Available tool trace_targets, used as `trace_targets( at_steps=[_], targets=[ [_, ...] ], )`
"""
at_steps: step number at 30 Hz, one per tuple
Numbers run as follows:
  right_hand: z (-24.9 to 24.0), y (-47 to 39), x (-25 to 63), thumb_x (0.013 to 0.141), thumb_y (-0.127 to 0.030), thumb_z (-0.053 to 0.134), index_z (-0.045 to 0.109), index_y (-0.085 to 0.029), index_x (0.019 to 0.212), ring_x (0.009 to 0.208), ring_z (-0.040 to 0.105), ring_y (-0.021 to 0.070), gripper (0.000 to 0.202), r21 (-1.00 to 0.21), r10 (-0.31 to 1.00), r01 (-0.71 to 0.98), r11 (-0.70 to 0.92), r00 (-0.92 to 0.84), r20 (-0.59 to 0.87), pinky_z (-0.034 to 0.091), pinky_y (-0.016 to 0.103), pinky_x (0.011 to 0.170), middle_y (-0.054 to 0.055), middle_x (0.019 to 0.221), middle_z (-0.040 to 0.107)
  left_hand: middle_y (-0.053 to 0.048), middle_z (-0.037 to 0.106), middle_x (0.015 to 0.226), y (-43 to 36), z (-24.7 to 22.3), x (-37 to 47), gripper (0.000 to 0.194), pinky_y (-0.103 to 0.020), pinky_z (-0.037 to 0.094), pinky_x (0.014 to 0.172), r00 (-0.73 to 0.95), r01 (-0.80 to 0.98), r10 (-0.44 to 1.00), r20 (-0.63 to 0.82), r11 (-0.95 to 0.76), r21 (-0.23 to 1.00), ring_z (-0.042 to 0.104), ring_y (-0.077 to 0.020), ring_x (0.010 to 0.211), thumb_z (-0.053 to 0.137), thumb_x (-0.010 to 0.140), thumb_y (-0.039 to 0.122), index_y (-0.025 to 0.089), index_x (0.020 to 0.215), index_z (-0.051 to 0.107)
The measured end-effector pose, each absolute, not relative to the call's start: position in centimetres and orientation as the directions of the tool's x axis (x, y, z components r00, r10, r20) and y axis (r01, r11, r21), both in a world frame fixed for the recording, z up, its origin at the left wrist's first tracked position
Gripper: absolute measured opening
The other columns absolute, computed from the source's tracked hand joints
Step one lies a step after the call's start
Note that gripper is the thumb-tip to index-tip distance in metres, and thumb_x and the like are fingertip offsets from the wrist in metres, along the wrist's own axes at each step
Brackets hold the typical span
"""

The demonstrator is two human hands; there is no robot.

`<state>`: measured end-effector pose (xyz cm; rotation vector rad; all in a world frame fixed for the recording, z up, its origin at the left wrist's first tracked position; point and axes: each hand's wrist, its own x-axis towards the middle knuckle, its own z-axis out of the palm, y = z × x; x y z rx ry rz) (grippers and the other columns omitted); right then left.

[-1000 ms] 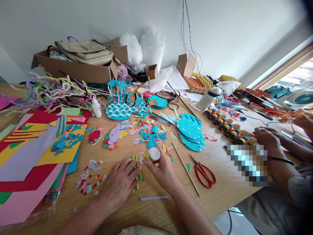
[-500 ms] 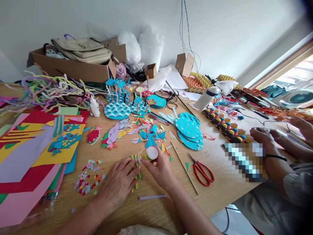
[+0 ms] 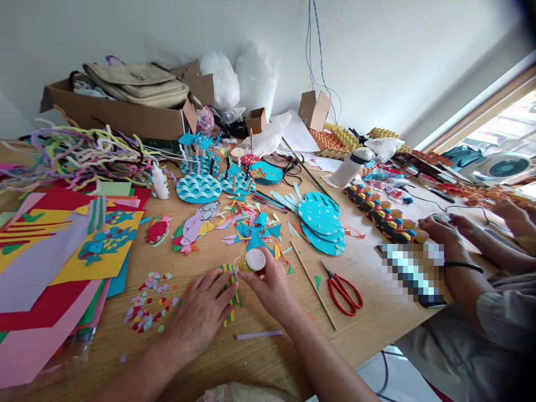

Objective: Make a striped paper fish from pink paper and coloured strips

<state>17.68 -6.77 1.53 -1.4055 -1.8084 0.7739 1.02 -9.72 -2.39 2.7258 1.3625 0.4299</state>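
Wooden table [image 3: 263, 365], cluttered along its back edge. Left hand [image 3: 205, 310] flat, palm down, holding green and yellow paper strips [image 3: 229, 271] against the surface, toward the front edge. Right hand [image 3: 268, 285] gripping a tipped bottle [image 3: 251, 261], probably glue, just beside them. Risks: oversqueeze floods the strips; lifting left hand early skews them; drips could catch nearby paper scraps [image 3: 255, 237].

left hand [image 3: 204, 308]: fingers [image 3: 221, 291] on green-yellow strips [image 3: 228, 269] | right hand [image 3: 274, 287]: fingers round tilted bottle [image 3: 253, 260] | red-handled scissors [image 3: 336, 280] near stick [image 3: 313, 285]
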Motion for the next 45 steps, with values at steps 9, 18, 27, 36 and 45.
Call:
trace_targets(
  at_steps=[9,18,27,36,45],
  targets=[
    [1.5,-6.7,17.9,0.076,-0.035,0.060,0.044,-0.021,0.077,0.055,0.040,0.0119,0.021,-0.820,0.967,0.516,0.248,-0.182,0.178,0.030,0.022,0.050,-0.004,0.063,0.047,-0.006,0.060,0.116,-9.6,-2.5,0.9,0.029,-0.042,0.042,0.087,0.574,0.765,0.775,0.263,-0.623,0.167,0.048,-0.0266,0.110,0.057,0.080,0.021,0.021,0.108,0.058],
    [1.7,-6.7,18.2,0.074,-0.030,0.061,0.045,-0.021,0.072,0.055,0.039,0.0113,0.019,-0.846,0.966,0.472,0.249,-0.186,0.181,0.029,0.022,0.049,-0.005,0.061,0.045,-0.005,0.058,0.120,-9.6,-2.2,1.0,0.030,-0.041,0.042,0.087,0.580,0.773,0.787,0.210,-0.613,0.161,0.048,-0.0264,0.112,0.057,0.080,0.024,0.022,0.110,0.057],
    [1.6,-6.6,18.6,0.074,-0.037,0.061,0.046,-0.021,0.081,0.057,0.043,0.0114,0.023,-0.948,0.985,0.268,0.169,-0.067,0.157,0.034,0.022,0.049,-0.004,0.067,0.049,-0.005,0.055,0.123,-9.7,-2.9,1.0,0.035,-0.044,0.039,0.091,0.586,0.772,0.787,0.193,-0.615,0.162,0.045,-0.0275,0.115,0.060,0.079,0.023,0.023,0.113,0.055],
    [1.3,-6.9,18.1,0.074,-0.032,0.062,0.046,-0.020,0.079,0.059,0.046,0.0117,0.020,-0.895,0.987,0.419,0.149,-0.116,0.110,0.036,0.022,0.050,-0.003,0.068,0.051,-0.001,0.055,0.124,-9.7,-2.7,0.9,0.031,-0.042,0.039,0.091,0.566,0.775,0.800,0.199,-0.599,0.202,0.045,-0.0249,0.115,0.058,0.080,0.026,0.024,0.111,0.056],
    [1.1,-6.6,17.7,0.074,-0.032,0.061,0.047,-0.019,0.078,0.057,0.046,0.0115,0.020,-0.873,0.985,0.456,0.170,-0.109,0.135,0.037,0.022,0.050,-0.002,0.067,0.052,-0.005,0.056,0.122,-9.7,-2.5,1.0,0.030,-0.042,0.041,0.089,0.567,0.776,0.793,0.224,-0.605,0.177,0.047,-0.0267,0.113,0.058,0.080,0.026,0.023,0.110,0.058]
  ],
)
